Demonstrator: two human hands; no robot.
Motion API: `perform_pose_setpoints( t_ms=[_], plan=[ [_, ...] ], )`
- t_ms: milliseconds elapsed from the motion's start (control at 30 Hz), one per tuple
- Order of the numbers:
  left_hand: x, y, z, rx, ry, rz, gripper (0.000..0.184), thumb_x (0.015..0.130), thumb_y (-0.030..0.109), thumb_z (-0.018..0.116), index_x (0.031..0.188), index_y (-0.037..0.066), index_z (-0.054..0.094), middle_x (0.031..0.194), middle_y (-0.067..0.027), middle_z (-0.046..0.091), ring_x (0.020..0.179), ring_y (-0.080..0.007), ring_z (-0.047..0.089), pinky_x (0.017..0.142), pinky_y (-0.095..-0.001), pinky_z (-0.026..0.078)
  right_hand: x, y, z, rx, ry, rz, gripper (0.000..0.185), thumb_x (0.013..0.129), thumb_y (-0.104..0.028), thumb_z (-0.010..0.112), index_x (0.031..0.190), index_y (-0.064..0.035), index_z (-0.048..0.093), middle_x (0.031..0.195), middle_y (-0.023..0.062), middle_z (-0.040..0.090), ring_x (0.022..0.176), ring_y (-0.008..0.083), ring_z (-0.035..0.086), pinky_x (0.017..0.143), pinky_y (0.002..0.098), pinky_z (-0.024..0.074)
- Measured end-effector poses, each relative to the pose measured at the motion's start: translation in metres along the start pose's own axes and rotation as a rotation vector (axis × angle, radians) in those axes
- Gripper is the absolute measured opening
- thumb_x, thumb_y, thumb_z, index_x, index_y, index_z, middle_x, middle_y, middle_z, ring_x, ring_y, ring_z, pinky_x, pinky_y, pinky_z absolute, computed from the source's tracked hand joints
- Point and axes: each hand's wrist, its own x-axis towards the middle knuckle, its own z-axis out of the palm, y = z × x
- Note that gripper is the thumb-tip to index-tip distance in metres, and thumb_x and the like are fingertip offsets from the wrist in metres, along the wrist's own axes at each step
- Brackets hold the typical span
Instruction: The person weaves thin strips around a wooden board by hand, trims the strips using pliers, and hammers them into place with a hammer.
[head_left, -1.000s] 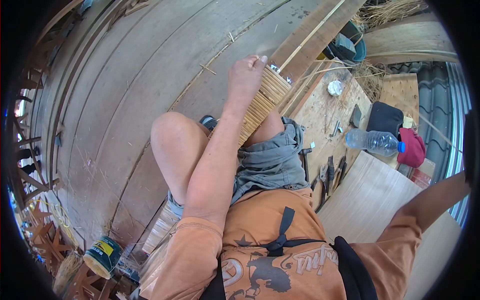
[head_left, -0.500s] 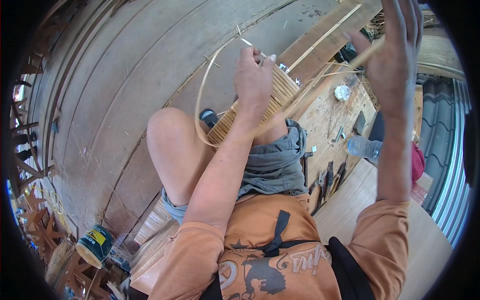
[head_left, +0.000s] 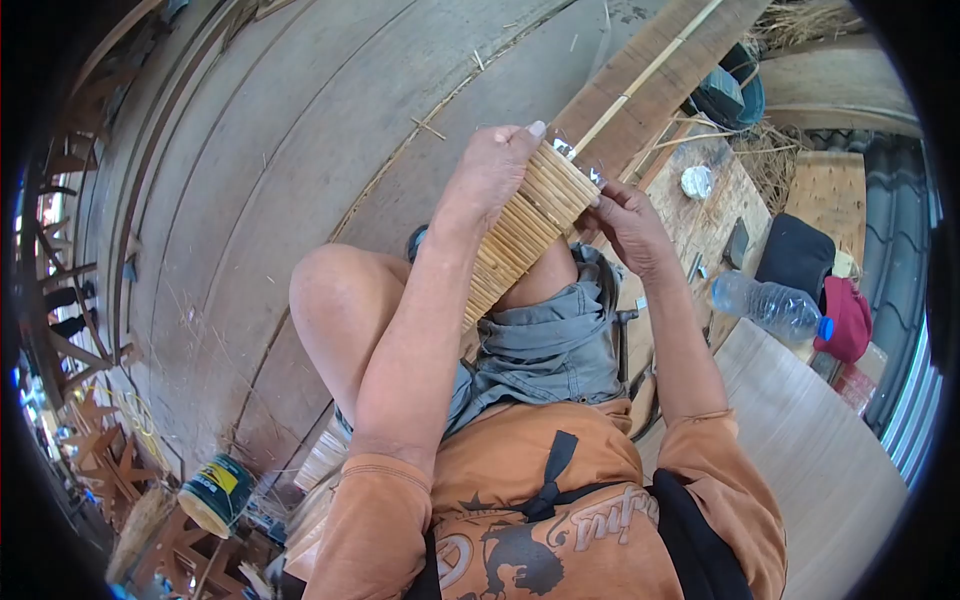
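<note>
Hands [head_left: 487, 172] at mat [head_left: 522, 232] edges (floor [head_left: 230, 170] leftward)

The left hand [head_left: 492, 168] grips, the right hand [head_left: 629, 224] pinches.

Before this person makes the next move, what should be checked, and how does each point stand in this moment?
1. Left hand gripping the slatted panel near its far end: ok.
2. Right hand at the same end, fingers on the panel's corner: ok.
3. Slats lying side by side along the visible part: ok.
4. Thin strip properly seated under the right fingertips: cannot tell, the fingers hide the spot.
5. Plank floor free of scraps: not ok, a small crossed pair of sticks lies there.
6. Bottle closed: ok, its blue cap is on.
</note>
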Motion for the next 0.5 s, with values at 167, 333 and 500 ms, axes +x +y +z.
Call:
perform_pose_setpoints(
  t_ms=[167,333,500],
  plan=[
    [0.001,0.0,0.0,-0.06,-0.086,0.064,0.028,0.089,0.028,0.06,0.083,0.0,0.062,0.072,-0.0019,0.059,0.063,-0.0081,0.05,0.059,-0.0248,0.043,-0.042,-0.036,-0.02,-0.583,0.191,0.023,0.021,0.084,-0.018,0.064,0.096,-0.0007,0.061,0.064,0.001,0.051,0.06,0.0146,0.053,0.058,0.0289,0.0456],
    [0.002,0.0,-0.002,0.035,-0.203,0.058,0.027,0.082,0.019,0.068,0.095,-0.004,0.061,0.082,-0.0051,0.062,0.071,-0.0093,0.056,0.063,-0.0237,0.046,-0.081,-0.043,-0.018,-1.437,0.364,-0.276,0.016,0.086,-0.015,0.062,0.094,-0.0018,0.064,0.08,0.0128,0.063,0.068,0.0269,0.06,0.061,0.0335,0.0453],
    [0.006,0.0,-0.003,0.021,-0.197,0.021,0.026,0.081,0.015,0.068,0.098,-0.003,0.062,0.084,-0.0055,0.063,0.073,-0.0093,0.057,0.065,-0.0238,0.047,-0.09,-0.044,-0.025,-0.993,0.161,-0.109,0.024,0.09,-0.026,0.058,0.088,-0.0023,0.063,0.064,0.0058,0.052,0.061,0.0143,0.052,0.057,0.0289,0.0425]
  ],
)
